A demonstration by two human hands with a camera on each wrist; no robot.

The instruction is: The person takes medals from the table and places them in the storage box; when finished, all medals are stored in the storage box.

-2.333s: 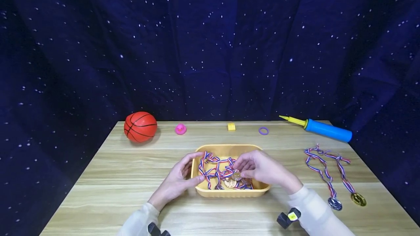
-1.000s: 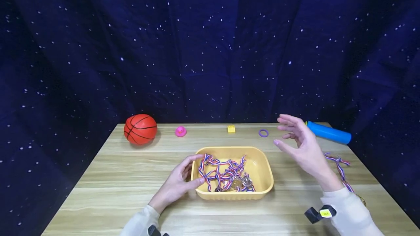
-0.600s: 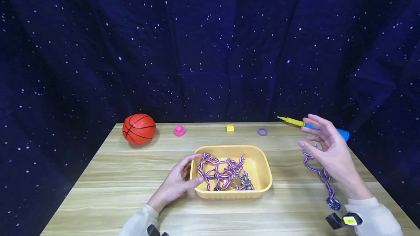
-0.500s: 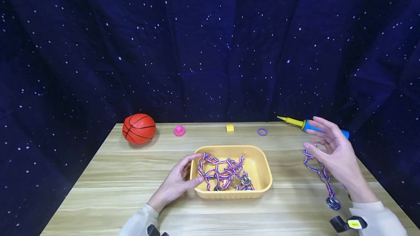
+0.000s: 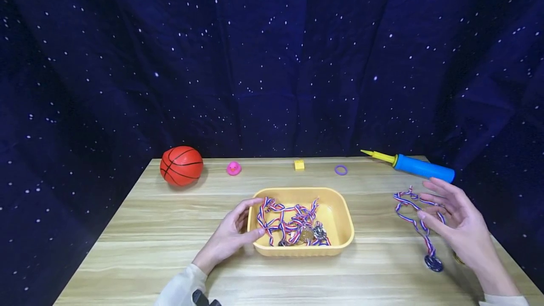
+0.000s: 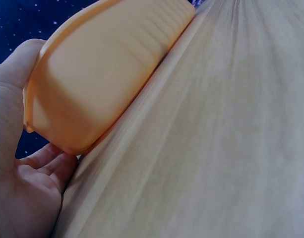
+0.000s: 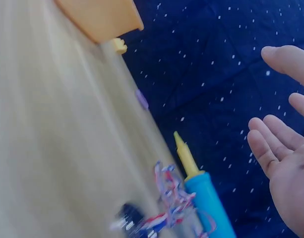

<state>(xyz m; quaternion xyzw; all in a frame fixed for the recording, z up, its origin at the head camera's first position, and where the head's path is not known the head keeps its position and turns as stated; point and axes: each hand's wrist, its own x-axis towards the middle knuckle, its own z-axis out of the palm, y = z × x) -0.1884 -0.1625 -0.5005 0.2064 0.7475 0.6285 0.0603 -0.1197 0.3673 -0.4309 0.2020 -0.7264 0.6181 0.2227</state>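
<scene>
No readable text, label, brand or number in any view. Medals [image 5: 319, 232] in tray [image 5: 303, 251], lower centre of head view: raised marks on faces, too small to read. Silver-toned medal [image 5: 433, 263], lower right of head view: surface marks, likewise illegible; at bottom of right wrist view, blurred beyond reading.

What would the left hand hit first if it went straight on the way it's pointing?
The tray: the left hand holds its left end, so contact is immediate. Past that, the ribbons inside probably come next, though depth is hard to judge.
</scene>
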